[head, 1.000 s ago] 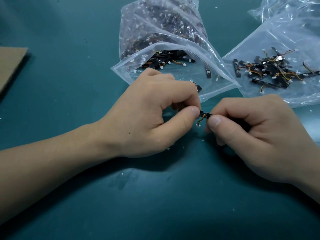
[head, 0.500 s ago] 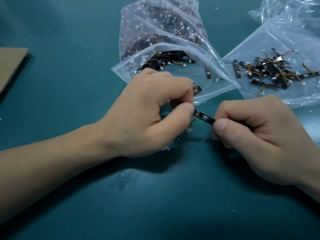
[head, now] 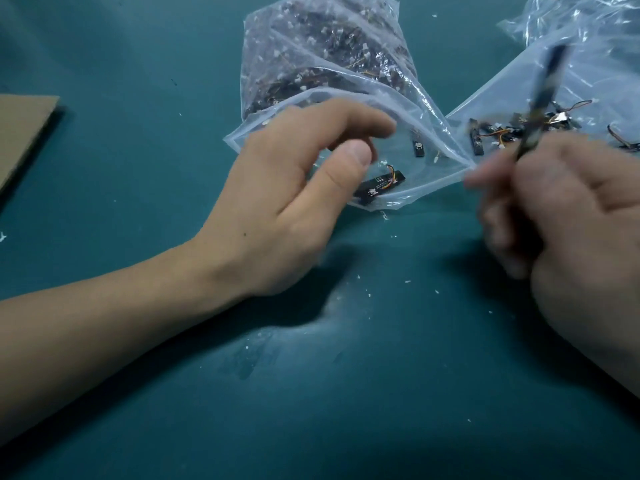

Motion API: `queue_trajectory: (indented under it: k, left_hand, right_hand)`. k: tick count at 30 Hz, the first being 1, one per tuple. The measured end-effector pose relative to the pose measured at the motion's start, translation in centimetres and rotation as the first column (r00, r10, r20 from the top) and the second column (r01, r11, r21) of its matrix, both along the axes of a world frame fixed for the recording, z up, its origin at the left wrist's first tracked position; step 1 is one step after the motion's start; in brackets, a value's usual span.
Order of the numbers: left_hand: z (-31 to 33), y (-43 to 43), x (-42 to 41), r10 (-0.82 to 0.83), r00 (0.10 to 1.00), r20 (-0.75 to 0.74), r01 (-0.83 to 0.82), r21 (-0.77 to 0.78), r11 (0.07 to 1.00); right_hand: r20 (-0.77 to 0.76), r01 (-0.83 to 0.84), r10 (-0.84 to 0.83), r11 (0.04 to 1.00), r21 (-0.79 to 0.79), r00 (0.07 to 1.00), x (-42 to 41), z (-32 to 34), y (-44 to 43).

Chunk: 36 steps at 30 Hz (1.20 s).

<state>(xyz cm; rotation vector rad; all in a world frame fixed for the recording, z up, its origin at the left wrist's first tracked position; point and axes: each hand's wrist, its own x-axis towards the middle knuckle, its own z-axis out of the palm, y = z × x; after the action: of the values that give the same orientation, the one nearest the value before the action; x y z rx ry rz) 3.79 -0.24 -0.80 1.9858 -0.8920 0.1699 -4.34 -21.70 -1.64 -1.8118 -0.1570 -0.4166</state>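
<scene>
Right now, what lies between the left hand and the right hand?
Head view: a corner of the clear bag, with a small wired board in it, lies between left hand and right hand, which grips a black strip.

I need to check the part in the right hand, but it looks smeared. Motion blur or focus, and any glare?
Head view: motion blur, not focus; the right hand and the dark strip it grips are streaked, while the board inside the near bag is sharp. Same view: the left hand smears slightly at its fingertips, and soft glare sits on the bag folds.
</scene>
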Motion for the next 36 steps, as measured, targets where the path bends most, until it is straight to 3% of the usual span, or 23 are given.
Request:
queue_trajectory:
  k: [2, 4, 6, 9, 13, 16, 19, 21, 26, 36]
  left_hand:
    - [-0.34, -0.30, 0.10, 0.067, 0.997, 0.033, -0.071, 0.132, 0.989]
    - [-0.76, -0.61, -0.19, 0.094, 0.993, 0.077, -0.114, 0.320, 0.941]
    - [-1.07, -0.71, -0.36, 0.086, 0.987, 0.138, -0.136, 0.412, 0.901]
    - [-0.92, -0.69, -0.33, 0.076, 0.983, 0.165, -0.140, 0.417, 0.898]
    - [-0.94, -0.71, -0.22, 0.045, 0.978, 0.204, -0.122, 0.381, 0.916]
    - [-1.03, -0.51, -0.01, 0.024, 0.980, 0.198, -0.066, 0.206, 0.976]
    - [-1.02, -0.39, 0.03, -0.016, 0.983, 0.184, 0.001, 0.081, 0.997]
    - [-0.95, -0.38, -0.12, -0.064, 0.982, 0.178, 0.052, 0.066, 0.996]
    - [-0.98, -0.34, -0.35, -0.105, 0.981, 0.162, 0.094, 0.074, 0.993]
    - [-0.51, -0.32, -0.32, -0.081, 0.997, 0.008, 0.080, 0.060, 0.995]
  right_hand:
    - [-0.060, 0.126, -0.120, 0.984, 0.128, 0.991, 0.49, 0.14, 0.02]
    - [-0.096, 0.100, -0.098, 0.995, 0.017, 0.991, 0.46, -0.08, 0.01]
    - [-0.088, -0.022, 0.006, 0.984, -0.175, 0.996, -0.01, -0.36, 0.19]
    - [-0.096, -0.131, 0.098, 0.880, -0.456, 0.991, -0.25, -0.33, 0.49]
    - [-0.089, -0.171, 0.148, 0.781, -0.601, 0.985, -0.08, 0.00, 0.54]
    - [-0.035, -0.089, 0.084, 0.817, -0.570, 0.996, -0.18, -0.13, 0.58]
    - [-0.082, -0.017, -0.011, 0.945, -0.328, 0.997, -0.04, -0.15, 0.61]
    - [-0.120, -0.037, 0.008, 0.970, -0.239, 0.993, -0.08, -0.11, 0.63]
    - [-0.085, -0.046, 0.019, 0.945, -0.324, 0.996, -0.19, 0.02, 0.76]
    - [-0.111, -0.080, 0.059, 0.979, -0.190, 0.992, -0.02, -0.14, 0.74]
